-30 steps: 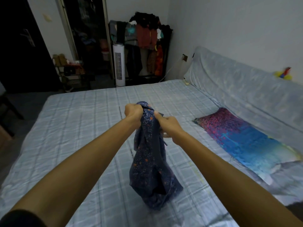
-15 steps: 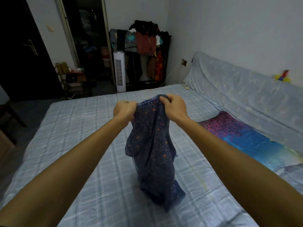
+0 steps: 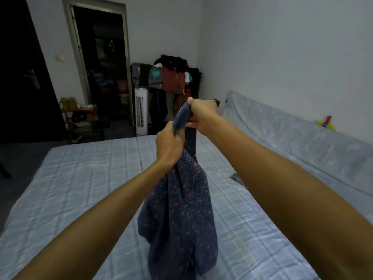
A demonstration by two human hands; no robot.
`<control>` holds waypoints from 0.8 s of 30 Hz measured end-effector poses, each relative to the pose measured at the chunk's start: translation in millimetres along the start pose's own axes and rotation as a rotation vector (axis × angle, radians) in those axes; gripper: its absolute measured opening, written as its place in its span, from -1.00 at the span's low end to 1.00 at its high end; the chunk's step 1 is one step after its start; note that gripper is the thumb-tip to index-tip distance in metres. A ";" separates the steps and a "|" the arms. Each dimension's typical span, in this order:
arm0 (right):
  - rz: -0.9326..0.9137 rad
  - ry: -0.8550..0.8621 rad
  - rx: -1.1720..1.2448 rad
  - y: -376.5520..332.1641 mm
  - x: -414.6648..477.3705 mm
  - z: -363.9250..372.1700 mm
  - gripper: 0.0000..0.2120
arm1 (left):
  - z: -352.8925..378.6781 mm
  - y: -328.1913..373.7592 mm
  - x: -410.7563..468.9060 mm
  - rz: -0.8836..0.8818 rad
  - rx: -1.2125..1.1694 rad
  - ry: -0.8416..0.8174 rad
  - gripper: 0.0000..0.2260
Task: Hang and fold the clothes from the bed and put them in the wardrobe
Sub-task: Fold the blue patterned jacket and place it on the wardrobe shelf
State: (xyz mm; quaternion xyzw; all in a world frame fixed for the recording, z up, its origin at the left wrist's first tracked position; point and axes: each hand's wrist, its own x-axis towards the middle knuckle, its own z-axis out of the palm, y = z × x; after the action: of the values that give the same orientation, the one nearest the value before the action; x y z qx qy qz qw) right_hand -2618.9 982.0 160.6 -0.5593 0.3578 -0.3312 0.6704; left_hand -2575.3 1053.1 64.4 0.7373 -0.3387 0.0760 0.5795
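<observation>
Two hands — left hand (image 3: 169, 141) and right hand (image 3: 201, 116) — clamp fingers on a speckled navy garment's (image 3: 179, 215) top edge above the checked bed (image 3: 80, 188), apparently sorting it out — finding shoulders likely comes next.

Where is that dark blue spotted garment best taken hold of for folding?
The garment is probably best held by its top edge, from above, near the two ends: it hangs bunched under the left hand and right hand, which grip close together.
</observation>
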 end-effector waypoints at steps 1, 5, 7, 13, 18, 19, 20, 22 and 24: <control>-0.046 0.038 -0.075 -2.9 3.5 -2.7 -0.76 | -7.9 -0.2 11.8 0.028 -0.005 -0.044 -0.86; -0.191 0.035 -0.341 11.9 5.6 -33.3 -0.60 | -44.6 1.3 57.3 0.131 -0.001 -0.299 -0.78; -0.272 0.072 -0.382 31.5 11.6 -46.8 -0.65 | -58.0 3.6 73.2 0.145 0.008 -0.380 -0.78; -0.271 -0.600 -0.642 79.8 20.8 -42.7 -0.49 | -61.4 9.0 77.8 0.135 0.036 -0.344 -0.83; -0.654 -0.368 -0.566 107.8 28.5 -23.7 -0.73 | -60.6 18.8 76.7 0.124 0.216 -0.168 -0.93; -0.674 -0.295 -0.546 107.2 32.0 -23.2 -0.80 | -61.2 21.1 76.1 0.115 0.249 -0.152 -0.91; -0.690 -0.266 -0.536 103.1 35.7 -24.2 -0.84 | -62.6 25.2 74.5 0.111 0.273 -0.124 -0.91; -0.734 -0.233 -0.503 91.2 44.8 -29.6 -0.84 | -69.0 34.2 70.5 0.109 0.294 -0.032 -0.90; -0.747 -0.177 -0.379 70.1 53.4 -35.9 -0.83 | -78.2 41.4 62.6 0.112 0.338 0.047 -0.93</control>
State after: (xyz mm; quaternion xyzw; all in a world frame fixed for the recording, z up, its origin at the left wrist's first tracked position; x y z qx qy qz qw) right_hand -2618.4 929.4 81.4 -0.7900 0.1261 -0.4304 0.4180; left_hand -2530.2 1094.1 154.0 0.8022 -0.3479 0.1814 0.4501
